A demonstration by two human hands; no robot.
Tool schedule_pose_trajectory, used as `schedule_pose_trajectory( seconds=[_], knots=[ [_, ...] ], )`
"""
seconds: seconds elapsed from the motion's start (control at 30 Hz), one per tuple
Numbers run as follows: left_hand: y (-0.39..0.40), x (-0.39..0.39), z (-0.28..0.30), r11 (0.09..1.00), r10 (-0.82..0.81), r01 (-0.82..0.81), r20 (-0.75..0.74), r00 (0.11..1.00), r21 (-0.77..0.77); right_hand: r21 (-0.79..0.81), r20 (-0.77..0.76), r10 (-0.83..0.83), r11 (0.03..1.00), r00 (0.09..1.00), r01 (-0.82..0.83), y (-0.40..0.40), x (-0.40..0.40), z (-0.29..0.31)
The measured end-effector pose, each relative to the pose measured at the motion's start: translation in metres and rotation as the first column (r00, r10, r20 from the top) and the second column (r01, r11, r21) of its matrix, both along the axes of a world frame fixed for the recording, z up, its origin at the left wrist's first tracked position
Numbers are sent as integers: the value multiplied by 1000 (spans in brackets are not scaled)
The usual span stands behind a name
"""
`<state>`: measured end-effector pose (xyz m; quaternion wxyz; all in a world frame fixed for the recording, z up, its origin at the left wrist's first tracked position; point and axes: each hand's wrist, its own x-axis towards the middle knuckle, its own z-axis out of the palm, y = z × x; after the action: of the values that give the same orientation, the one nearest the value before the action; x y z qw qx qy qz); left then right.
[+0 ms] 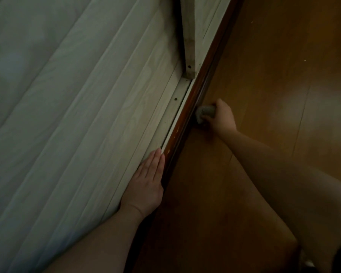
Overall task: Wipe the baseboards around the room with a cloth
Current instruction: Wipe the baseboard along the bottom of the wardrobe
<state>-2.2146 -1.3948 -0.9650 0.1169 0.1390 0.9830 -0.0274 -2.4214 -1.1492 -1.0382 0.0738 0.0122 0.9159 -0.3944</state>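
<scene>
Dim light. Pale wood-grain sliding door (98, 119) fills the 9 o'clock half, running diagonally from 7 to 1 o'clock. A second pale door edge (189, 36) stands upright at 12 o'clock, resting in the white track (177, 95). Orange-brown wood floor (283, 75) covers the 3 o'clock side, plank seams visible.

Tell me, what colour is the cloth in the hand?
Grey; the cloth, gripped by the right hand, shows in the head view.
</scene>
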Motion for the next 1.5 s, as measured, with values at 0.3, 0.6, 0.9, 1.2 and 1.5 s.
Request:
schedule_pose_trajectory(
  seconds=[0.3,0.6,0.9,1.2,1.5],
  knots=[
    [-3,0,-3,1000,1,2,78,997,-30,-132,-81,0,991,997,-11,-4,68,-10],
    [-5,0,-6,999,6,-4,68,998,-36,-202,-63,426,880,903,-430,-57,205,-22],
    [-6,1,-8,999,-9,11,56,998,-31,-185,-94,374,904,922,-386,-58,169,-14],
    [-5,1,-7,999,-16,18,53,998,-31,-64,-37,294,953,955,-296,-24,72,-7],
    [-4,0,-5,999,-21,22,27,999,-39,-68,-72,-80,995,994,75,-5,-10,7]
  ],
)
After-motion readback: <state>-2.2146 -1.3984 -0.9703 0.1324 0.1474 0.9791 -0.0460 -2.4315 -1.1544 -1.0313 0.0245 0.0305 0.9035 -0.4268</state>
